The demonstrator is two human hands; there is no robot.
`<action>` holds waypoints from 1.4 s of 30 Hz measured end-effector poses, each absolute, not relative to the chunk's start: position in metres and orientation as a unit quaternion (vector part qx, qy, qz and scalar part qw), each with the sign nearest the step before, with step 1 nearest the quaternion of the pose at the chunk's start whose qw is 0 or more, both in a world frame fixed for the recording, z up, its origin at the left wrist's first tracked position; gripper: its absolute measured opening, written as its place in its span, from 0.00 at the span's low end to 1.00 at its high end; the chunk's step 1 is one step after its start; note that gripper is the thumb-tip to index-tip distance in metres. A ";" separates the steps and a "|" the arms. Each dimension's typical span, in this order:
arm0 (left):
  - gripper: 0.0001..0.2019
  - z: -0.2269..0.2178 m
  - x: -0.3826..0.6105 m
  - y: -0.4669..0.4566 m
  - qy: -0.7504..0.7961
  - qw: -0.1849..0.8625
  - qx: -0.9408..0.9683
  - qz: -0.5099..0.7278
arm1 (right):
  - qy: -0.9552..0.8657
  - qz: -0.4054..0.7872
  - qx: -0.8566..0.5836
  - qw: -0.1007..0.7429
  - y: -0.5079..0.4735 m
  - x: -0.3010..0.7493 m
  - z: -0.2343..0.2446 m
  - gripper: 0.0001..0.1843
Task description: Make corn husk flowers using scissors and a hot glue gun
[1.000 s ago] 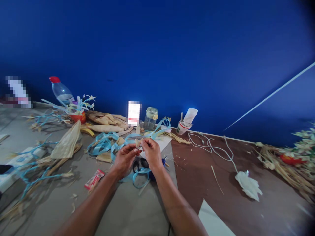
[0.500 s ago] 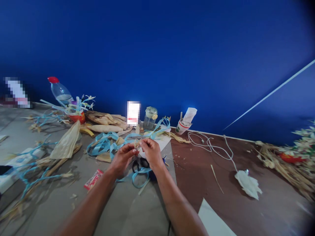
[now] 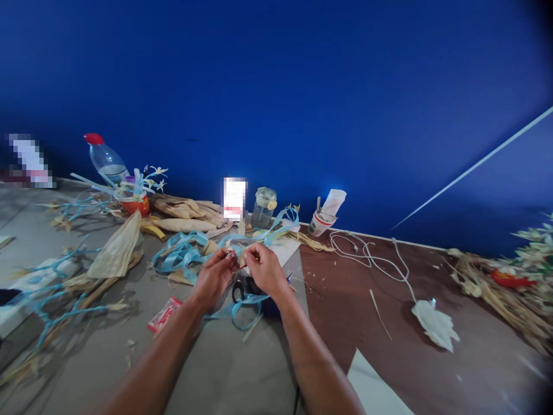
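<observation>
My left hand (image 3: 215, 275) and my right hand (image 3: 264, 268) meet above the grey table (image 3: 224, 369), fingertips pinched together. Between them they grip a small tan piece of dried husk (image 3: 242, 257); its exact shape is too small to make out. Just below the hands lie black-handled scissors (image 3: 242, 288) and a loop of light blue ribbon (image 3: 242, 311). More blue ribbon (image 3: 181, 253) is tangled on the table behind the hands.
Dried corn husks (image 3: 185, 210), a clear bottle with a red cap (image 3: 106, 158), a glass jar (image 3: 264, 207) and a paper cup (image 3: 320, 222) stand by the blue wall. A white cable (image 3: 371, 256) crosses the brown surface; a white paper flower (image 3: 436, 325) lies right.
Both hands shifted slightly up and left while staying pinched on the husk piece; the fingers have closed in more tightly around it.
</observation>
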State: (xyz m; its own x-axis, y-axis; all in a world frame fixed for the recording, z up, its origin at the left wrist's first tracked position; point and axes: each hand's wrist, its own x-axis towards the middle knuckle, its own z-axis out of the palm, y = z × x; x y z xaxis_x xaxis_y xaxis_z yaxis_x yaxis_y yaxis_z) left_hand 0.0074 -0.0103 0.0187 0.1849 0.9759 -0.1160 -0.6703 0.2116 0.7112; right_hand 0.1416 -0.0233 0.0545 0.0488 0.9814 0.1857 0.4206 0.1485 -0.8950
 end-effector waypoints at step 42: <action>0.16 0.018 -0.001 0.000 0.393 0.619 0.239 0.637 | -0.754 0.141 -0.636 -0.079 -0.047 0.121 0.053 0.18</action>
State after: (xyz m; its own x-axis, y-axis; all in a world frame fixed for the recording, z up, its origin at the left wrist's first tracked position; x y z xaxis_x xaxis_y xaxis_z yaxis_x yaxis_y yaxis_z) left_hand -0.0013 0.0001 0.0183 -0.1193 0.9759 -0.1825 -0.6005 0.0755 0.7961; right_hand 0.1211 -0.0468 0.0534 -0.1774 0.9378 -0.2986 0.9822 0.1498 -0.1131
